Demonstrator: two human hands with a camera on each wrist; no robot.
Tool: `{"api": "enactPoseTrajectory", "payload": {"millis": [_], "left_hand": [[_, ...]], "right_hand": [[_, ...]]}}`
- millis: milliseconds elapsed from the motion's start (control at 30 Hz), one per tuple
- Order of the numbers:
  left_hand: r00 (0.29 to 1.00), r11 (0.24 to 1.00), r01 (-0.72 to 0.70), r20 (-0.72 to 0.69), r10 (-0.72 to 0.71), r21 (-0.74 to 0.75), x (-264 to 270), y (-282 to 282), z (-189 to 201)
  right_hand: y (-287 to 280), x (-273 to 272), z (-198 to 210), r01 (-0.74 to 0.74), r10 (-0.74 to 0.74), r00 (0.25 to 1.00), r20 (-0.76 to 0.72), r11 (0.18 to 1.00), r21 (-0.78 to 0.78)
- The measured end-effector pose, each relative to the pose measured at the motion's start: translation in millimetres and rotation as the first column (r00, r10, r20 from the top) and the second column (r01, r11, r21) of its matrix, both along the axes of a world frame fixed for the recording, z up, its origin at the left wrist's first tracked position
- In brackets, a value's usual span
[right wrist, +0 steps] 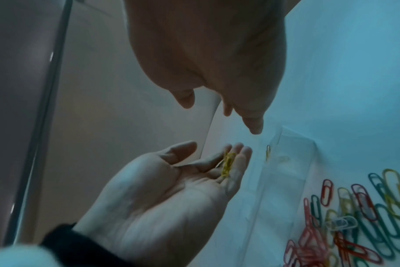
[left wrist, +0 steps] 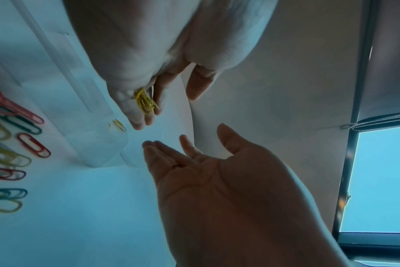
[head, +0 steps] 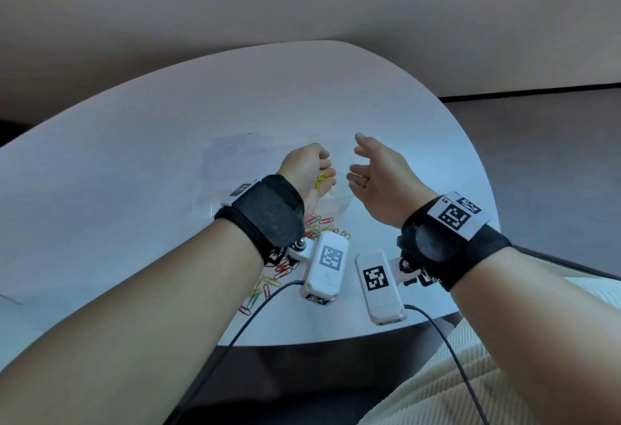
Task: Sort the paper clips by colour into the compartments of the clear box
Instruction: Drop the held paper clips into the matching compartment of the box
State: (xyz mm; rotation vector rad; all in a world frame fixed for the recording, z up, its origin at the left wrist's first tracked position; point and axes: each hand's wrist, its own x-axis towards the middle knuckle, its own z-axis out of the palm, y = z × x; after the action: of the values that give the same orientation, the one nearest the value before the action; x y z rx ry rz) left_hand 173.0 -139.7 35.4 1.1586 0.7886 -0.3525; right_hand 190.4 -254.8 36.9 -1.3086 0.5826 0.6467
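My left hand [head: 324, 169] hovers tilted over the near end of the clear box [left wrist: 98, 144], thumb apart, with a few yellow clips [left wrist: 145, 103] lying loose on its gently curved fingers [right wrist: 237, 162]. One yellow clip [right wrist: 268, 150] lies in the box's end compartment. My right hand [head: 356, 159] is raised just to the right, palm facing the left hand, fingers spread and holding nothing. A pile of mixed clips [head: 282, 266], red, green, yellow and blue, lies on the white table [head: 134, 156] near the box, partly hidden under my left wrist.
The box [head: 339, 203] is nearly invisible in the head view. The table's rounded front edge runs just below the wrist cameras, whose cables trail off it. A wall stands behind the table, and a window shows in the left wrist view.
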Motion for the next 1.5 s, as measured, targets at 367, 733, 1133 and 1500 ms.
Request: {"api": "enactPoseTrajectory", "payload": {"millis": [367,733,1133,1500], "left_hand": [[0.99,0.988,0.131,0.036,-0.135,0.084,-6,-2,6],[0.783,0.412,0.394,-0.064,-0.619,0.822,-80,65,37],[0.609,0.139,0.697,-0.479,-0.633,0.703,-149,138,-30],[0.541,-0.048,0.608,-0.458,-0.706,0.793,-158,114,-42]], "right_hand": [[-8,2,15,0.019,-0.015,0.989,0.149,1.0,-0.025],[8,-28,17,-0.525,0.703,0.677,0.217,0.669,-0.526],[66,-103,-16,-0.446,0.843,0.446,0.3,0.5,-0.742],[63,-132,-67,-0.503,0.963,0.27,0.009,0.15,-0.851]]}}
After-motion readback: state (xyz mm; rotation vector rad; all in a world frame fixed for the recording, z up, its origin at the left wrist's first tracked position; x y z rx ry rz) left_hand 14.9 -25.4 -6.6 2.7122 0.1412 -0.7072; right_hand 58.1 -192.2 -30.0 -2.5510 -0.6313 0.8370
